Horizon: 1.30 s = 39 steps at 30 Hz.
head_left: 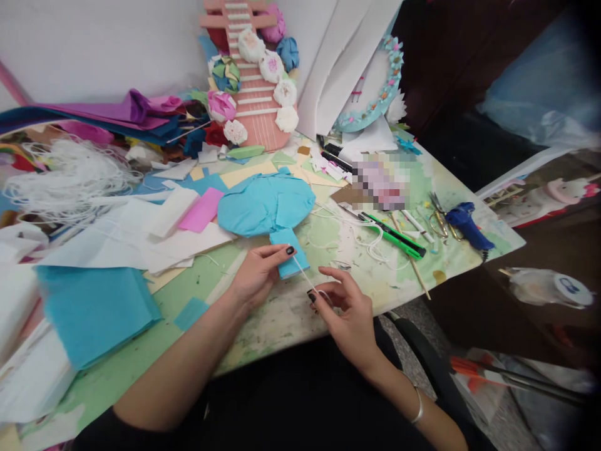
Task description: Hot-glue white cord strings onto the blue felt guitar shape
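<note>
Two bare hands are holding one white string (304, 272), which is running between them just over one narrow blue strip (288, 250). Directly beyond, one rounded blue paper shape (266, 203) is lying on the table. One thick blue paper stack (96, 313) and one small blue square (191, 312) are lying to the left, one pink sheet (201, 210) farther back. One green cutter (394, 237), one pair of scissors (439, 216) and one blue glue gun (469, 227) are lying to the right. The table (263, 326) is showing a stained, pale green cover; a white wall (117, 44) is standing behind, with one pink guitar-shaped model (256, 94) bearing several paper flowers. One chair (416, 347) is standing at the near right edge. Left hand (258, 272): thumb and forefinger are closing on the string, other fingers curling. Right hand (347, 310): thumb is pressing the string against a bent finger, forefinger lifting apart, the rest loosely curling.
</note>
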Available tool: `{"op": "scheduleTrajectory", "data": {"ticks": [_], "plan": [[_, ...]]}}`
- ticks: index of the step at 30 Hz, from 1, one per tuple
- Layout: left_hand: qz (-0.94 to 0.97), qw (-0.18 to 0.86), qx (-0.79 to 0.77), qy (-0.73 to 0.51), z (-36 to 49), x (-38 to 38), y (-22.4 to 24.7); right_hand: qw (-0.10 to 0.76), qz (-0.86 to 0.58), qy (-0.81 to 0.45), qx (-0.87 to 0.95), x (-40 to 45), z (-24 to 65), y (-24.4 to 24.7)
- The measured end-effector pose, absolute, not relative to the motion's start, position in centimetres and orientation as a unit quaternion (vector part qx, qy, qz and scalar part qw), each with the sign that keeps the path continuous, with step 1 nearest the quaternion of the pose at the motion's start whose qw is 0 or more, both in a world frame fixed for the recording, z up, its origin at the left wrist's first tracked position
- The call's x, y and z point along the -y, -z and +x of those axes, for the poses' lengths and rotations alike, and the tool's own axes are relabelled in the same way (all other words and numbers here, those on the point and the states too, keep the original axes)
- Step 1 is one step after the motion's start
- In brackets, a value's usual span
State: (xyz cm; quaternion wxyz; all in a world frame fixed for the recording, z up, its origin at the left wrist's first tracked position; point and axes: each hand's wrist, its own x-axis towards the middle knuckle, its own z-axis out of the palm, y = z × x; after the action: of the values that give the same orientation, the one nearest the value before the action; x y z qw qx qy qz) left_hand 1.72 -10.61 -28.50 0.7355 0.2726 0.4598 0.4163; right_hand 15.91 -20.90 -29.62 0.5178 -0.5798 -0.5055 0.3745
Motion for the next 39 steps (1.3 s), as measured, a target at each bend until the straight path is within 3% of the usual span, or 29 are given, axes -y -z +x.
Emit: {"op": "scheduleTrajectory", "data": {"ticks": [6,22,26,33,35,39], "plan": [[0.262,0.731,-0.471,-0.42,1.6,10.3,28.7,0.518,-0.577,-0.417,0.473,22.0,16.7,30.0],[0.244,0.747,-0.445,-0.43,1.2,10.1,28.9,0.563,-0.67,-0.297,0.382,26.7,21.3,29.9],[0.243,0.749,-0.437,-0.434,1.0,9.9,29.0,0.564,-0.671,-0.333,0.347,28.5,24.5,30.1],[0.216,0.751,-0.442,-0.441,0.7,9.5,29.1,0.641,-0.595,-0.397,0.278,32.1,30.1,30.0],[0.204,0.752,-0.44,-0.445,0.6,9.5,29.0,0.603,-0.576,-0.474,0.284,33.8,31.5,29.9],[0.201,0.755,-0.434,-0.448,0.5,9.4,28.8,0.39,-0.61,-0.615,0.311,37.1,33.9,30.3]]}}
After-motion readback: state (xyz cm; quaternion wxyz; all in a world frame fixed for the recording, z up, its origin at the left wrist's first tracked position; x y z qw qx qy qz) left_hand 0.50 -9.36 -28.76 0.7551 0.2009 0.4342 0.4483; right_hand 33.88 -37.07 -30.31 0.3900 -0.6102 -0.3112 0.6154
